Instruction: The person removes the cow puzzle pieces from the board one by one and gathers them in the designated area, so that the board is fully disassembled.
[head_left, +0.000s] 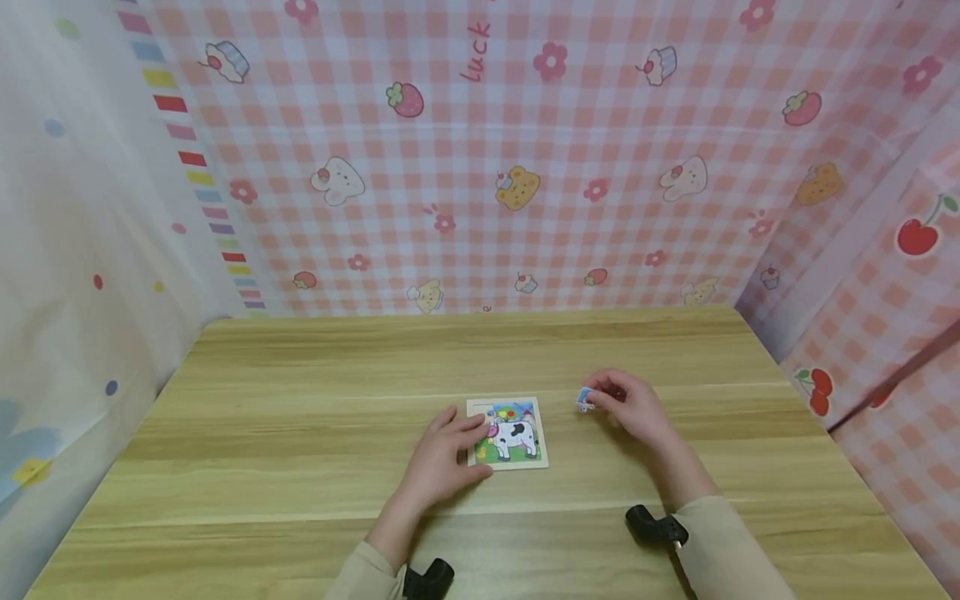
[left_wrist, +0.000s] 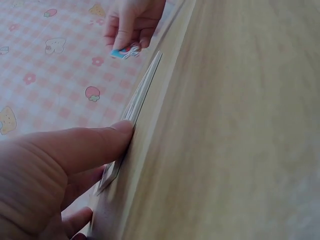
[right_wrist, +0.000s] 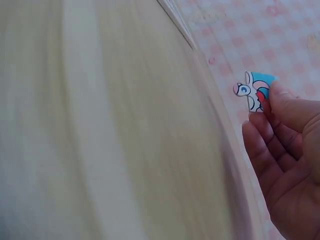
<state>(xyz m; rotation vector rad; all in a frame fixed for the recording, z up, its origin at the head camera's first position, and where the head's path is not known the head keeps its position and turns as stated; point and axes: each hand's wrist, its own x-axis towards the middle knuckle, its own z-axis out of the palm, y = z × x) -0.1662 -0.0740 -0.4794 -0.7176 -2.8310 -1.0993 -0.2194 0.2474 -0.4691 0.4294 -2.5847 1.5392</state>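
A small square jigsaw puzzle (head_left: 517,437) with a cow picture lies in a pale frame on the table. My left hand (head_left: 442,458) holds its left side, thumb at the near edge and fingers over the left part of the picture. In the left wrist view the puzzle board (left_wrist: 142,92) appears edge-on under the thumb (left_wrist: 95,147). To the right of the board, my right hand (head_left: 633,408) pinches a puzzle piece (right_wrist: 255,92) between thumb and fingers, raised off the table. Blue, red and a cow's eye show on that piece; its right edge is hidden by the thumb.
The wood-grain table (head_left: 300,367) reaches back to a pink checked cloth (head_left: 480,167). Similar cloth hangs at the right and a pale dotted cloth (head_left: 97,250) at the left. Black wrist devices (head_left: 656,527) sit at both sleeves.
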